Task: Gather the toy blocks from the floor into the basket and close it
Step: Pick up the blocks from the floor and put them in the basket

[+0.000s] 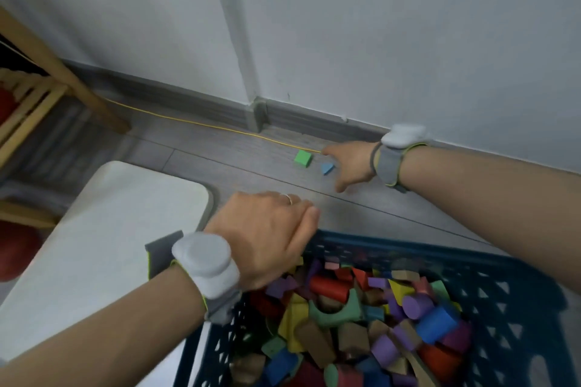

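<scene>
Largest in front of us is the dark blue lattice basket, directly under and to the right of our left hand, already heaped with coloured blocks. Our left hand lies flat over the basket's far-left corner, fingers straight and together, pinching nothing. To the left of that hand lies a white rounded panel (we judge it may be the basket's lid, though we cannot confirm that).

Further out, our right hand reaches toward the wall with fingers spread and relaxed, holding nothing. Just to its left, 2 blocks sit on the grey floor: a green cube, and nearer the fingertips a small blue wedge, close to but apparently not touching the hand. A thin yellow cable runs along the skirting beyond them.

We judge these blocks to be light, stiff and matte, not fragile and not slippery. The cube should pinch easily across 2 flat opposite faces; the wedge is better taken by its flat parallel sides than by the slope.

We can read no brand, label or writing anywhere.
</scene>
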A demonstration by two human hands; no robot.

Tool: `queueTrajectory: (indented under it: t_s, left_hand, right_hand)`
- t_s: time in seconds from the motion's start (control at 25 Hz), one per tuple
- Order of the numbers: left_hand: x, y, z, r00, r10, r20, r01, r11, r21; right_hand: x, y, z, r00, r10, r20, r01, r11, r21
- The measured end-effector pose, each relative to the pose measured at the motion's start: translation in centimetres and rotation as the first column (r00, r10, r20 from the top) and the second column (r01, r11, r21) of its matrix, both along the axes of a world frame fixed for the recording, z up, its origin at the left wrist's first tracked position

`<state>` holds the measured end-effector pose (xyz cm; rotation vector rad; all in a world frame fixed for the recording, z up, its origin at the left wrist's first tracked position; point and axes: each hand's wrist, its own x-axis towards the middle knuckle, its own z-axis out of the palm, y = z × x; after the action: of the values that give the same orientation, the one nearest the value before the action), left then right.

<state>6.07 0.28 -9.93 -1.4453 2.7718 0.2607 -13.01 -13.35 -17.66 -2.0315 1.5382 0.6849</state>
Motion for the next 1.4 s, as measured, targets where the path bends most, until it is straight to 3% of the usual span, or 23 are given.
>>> queueTrajectory:
  t_s: [0.28, 0.48, 0.64, 0.84, 1.04, 1.2, 1.4]
  left_hand:
    - [-1.4, 0.9, -1.2, 0.996, -0.027, -0.087, 0.023, 0.999, -0.046]
    - [-1.4, 0.9, -1.4, 0.991, -0.017, -0.136, 0.01, 0.998, -0.056]
    - [-1.4, 1.1, -1.2, 0.992, -0.02, -0.127, 0.012, 0.998, -0.062]
    - [-1.7, 0.6, -1.1, 0.994, -0.013, -0.108, 0.004, 0.997, -0.083]
    - [-2.0, 0.2, -1.0, 0.996, -0.022, -0.092, 0.013, 0.995, -0.1]
    - [-1.9, 0.2, -1.1, 0.995, -0.019, -0.094, 0.009, 0.995, -0.103]
    - [-1.9, 0.2, -1.1, 0.995, -0.022, -0.101, 0.008, 0.991, -0.132]
  right_hand:
    - [2.8, -1.1, -5.7, 0.994, 0.106, -0.013, -0.107, 0.986, -0.131]
    - [3.9, -1.5, -5.5, 0.974, -0.037, 0.221, 0.116, 0.928, -0.354]
    - [4.3, -2.0, -4.5, 0.995, 0.069, 0.07, -0.055, 0.982, -0.183]
    - [5.4, -1.9, -6.0, 0.971, 0.235, -0.032, -0.237, 0.959, -0.153]
    - [6.3, -2.2, -6.0, 0.958, 0.284, 0.025, -0.274, 0.941, -0.2]
    - [7.1, -2.0, -6.3, 0.936, 0.345, -0.068, -0.352, 0.924, -0.151]
    - [6.5, -1.6, -6.3, 0.952, 0.305, -0.018, -0.304, 0.937, -0.174]
